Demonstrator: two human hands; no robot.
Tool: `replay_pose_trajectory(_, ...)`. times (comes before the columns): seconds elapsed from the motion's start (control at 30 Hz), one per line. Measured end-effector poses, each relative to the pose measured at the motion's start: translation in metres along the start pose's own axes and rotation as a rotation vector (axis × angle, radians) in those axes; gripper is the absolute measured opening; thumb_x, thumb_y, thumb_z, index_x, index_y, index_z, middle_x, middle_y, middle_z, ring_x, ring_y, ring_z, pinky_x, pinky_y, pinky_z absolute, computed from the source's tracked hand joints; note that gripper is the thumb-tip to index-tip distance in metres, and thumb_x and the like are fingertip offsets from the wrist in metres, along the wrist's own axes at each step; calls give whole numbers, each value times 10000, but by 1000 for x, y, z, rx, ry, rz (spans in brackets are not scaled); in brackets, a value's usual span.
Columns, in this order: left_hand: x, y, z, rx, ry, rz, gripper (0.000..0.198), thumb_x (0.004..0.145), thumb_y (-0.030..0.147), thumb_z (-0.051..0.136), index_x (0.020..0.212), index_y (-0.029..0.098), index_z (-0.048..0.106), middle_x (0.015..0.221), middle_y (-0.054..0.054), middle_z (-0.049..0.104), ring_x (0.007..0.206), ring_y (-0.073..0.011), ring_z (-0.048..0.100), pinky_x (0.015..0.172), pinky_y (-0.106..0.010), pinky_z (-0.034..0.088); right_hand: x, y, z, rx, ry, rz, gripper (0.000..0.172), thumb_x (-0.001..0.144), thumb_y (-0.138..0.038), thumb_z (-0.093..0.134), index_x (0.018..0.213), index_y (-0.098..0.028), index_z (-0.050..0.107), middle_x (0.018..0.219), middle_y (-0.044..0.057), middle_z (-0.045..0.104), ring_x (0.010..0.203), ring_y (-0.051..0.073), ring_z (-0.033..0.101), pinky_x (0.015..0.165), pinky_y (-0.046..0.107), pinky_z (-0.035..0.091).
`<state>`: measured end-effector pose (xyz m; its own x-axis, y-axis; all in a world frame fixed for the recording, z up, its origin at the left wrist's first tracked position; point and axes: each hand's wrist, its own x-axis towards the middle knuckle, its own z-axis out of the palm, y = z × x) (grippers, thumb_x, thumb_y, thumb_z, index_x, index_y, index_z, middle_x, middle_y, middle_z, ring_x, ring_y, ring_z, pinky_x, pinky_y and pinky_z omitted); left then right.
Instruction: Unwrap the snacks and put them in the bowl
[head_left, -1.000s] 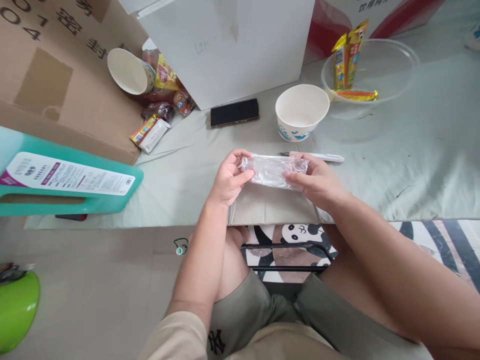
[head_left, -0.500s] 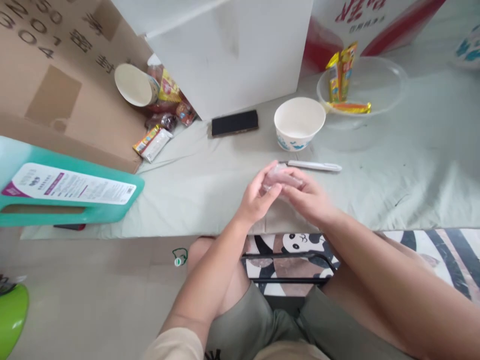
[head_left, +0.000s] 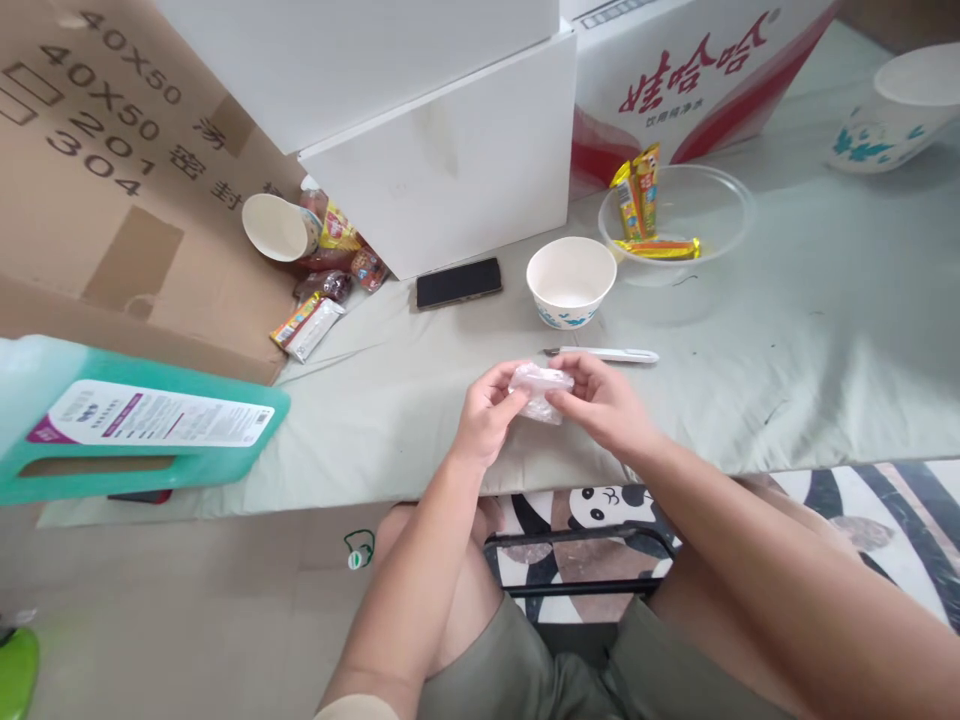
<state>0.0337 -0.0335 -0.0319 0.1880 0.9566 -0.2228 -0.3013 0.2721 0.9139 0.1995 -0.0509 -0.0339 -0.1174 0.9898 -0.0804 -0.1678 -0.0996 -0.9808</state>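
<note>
Both of my hands hold a small crumpled piece of clear plastic wrap [head_left: 538, 386] just above the near edge of the cloth-covered table [head_left: 810, 330]. My left hand [head_left: 486, 412] pinches its left side and my right hand [head_left: 600, 400] pinches its right side, fingers curled. A white pen-like knife [head_left: 609, 354] lies on the cloth right behind my hands. An empty white paper bowl [head_left: 570, 281] stands farther back, with a black phone [head_left: 458, 283] to its left.
A clear plastic bowl [head_left: 720, 205] with yellow snack packets [head_left: 636, 200] sits at the back right. White boxes [head_left: 450, 160], a large cardboard box [head_left: 127, 200] with a tipped paper cup [head_left: 274, 227] and snack packs, and a teal jug [head_left: 112, 430] stand at left.
The plastic wrap was stretched out wide between my hands; it is now bunched into a small wad and my hands have come close together. The view has tilted up.
</note>
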Motion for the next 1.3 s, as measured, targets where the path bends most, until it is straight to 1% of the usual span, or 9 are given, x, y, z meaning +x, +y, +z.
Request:
replay_pose_trajectory(0.23,2,1,-2,109,156,15,406,536,367,935,763,166,665,704,19,660,628,-88,574,641,-210,473,4,-3,5,-37,90,-46,220,736,-337,667,857,-226,520,779,-25,544,692,140,517,654,300,410)
replay_pose_trajectory(0.37,15,31,-3,221,420,275,380,541,337,873,761,182,605,663,56,581,591,-74,505,613,-203,435,5,-5,3,9,105,8,200,750,-350,619,871,-224,521,805,-14,569,737,152,544,702,316,428)
replay_pose_trajectory(0.47,38,65,16,606,483,549,236,649,288,781,750,188,592,645,60,522,583,-78,452,581,-200,378,5,-10,0,-2,95,37,195,745,-360,587,870,-227,518,784,-19,567,720,154,537,672,310,410)
replay_pose_trajectory(0.6,80,96,68,1291,280,624,146,759,190,668,684,200,543,598,37,502,602,-120,485,632,-241,392,5,-17,-4,-29,92,15,168,748,-357,540,858,-232,515,747,-30,560,676,148,517,639,301,387)
replay_pose_trajectory(0.83,142,79,137,2094,-205,204,264,782,125,600,1013,167,720,1053,-191,731,1042,-337,694,871,-401,503,9,-23,-9,-63,99,-26,96,760,-318,496,811,-236,506,700,-38,557,657,149,511,647,303,380)
replay_pose_trajectory(0.97,165,71,146,2016,-465,-204,213,645,142,716,856,150,746,961,-150,770,980,-295,711,870,-337,532,8,-24,-12,-60,78,-20,66,769,-283,503,814,-235,508,698,-43,565,646,144,516,639,297,382)
replay_pose_trajectory(1.07,172,86,148,1716,-484,-432,111,606,134,703,712,165,711,799,-81,759,774,-220,713,711,-275,545,6,-26,-16,-50,63,-12,55,784,-280,504,814,-234,510,699,-45,566,637,140,513,631,295,385)
replay_pose_trajectory(1.13,164,105,148,1537,-386,-340,34,628,137,673,633,167,658,701,-62,717,662,-183,682,615,-249,514,4,-28,-19,-53,66,-1,56,788,-282,506,813,-233,516,700,-46,566,634,138,509,626,294,382)
replay_pose_trajectory(1.3,95,130,115,925,-47,362,245,738,262,649,587,204,466,502,40,443,455,-79,450,467,-187,369,3,-30,-24,-74,75,1,59,782,-285,510,799,-230,523,679,-46,551,629,137,506,618,290,368)
